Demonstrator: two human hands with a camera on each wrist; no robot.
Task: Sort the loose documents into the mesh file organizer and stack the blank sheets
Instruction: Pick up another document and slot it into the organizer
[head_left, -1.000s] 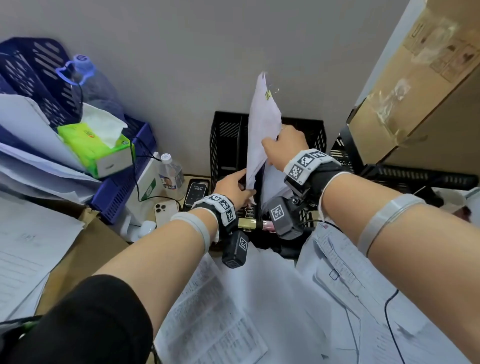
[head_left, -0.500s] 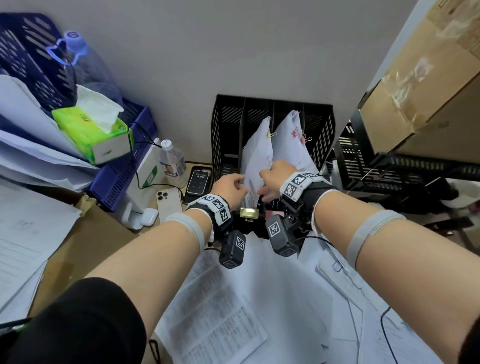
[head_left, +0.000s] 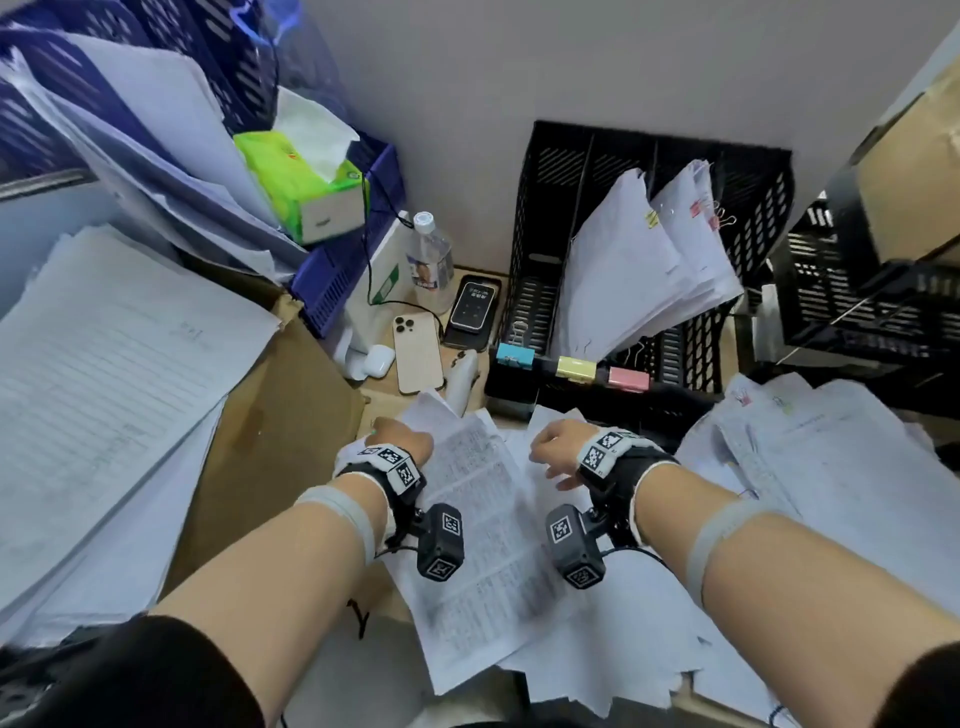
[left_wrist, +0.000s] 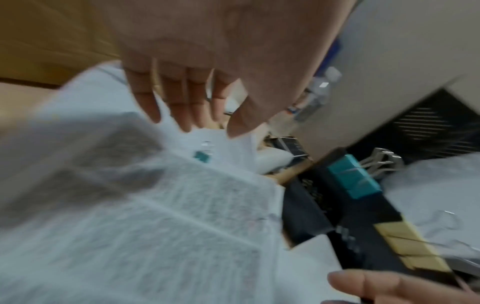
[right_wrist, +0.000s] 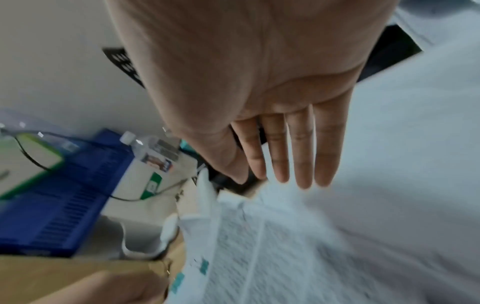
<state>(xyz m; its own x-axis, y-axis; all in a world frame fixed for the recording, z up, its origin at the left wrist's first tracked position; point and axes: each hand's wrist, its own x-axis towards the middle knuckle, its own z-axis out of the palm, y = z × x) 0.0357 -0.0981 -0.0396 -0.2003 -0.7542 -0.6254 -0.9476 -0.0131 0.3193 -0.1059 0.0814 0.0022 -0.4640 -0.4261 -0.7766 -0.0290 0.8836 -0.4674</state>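
At the centre of the head view both the left hand (head_left: 402, 435) and the right hand (head_left: 558, 444) hover flat, fingers straight, holding nothing, over the printed document (head_left: 483, 525), while clipped papers (head_left: 644, 260) lean in the black mesh organizer (head_left: 550, 171) at upper right.

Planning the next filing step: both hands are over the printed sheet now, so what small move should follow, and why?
Probably pinch the printed sheet at its top corner. Both the left hand and the right hand are open and hold nothing, and the mesh organizer has open slots.
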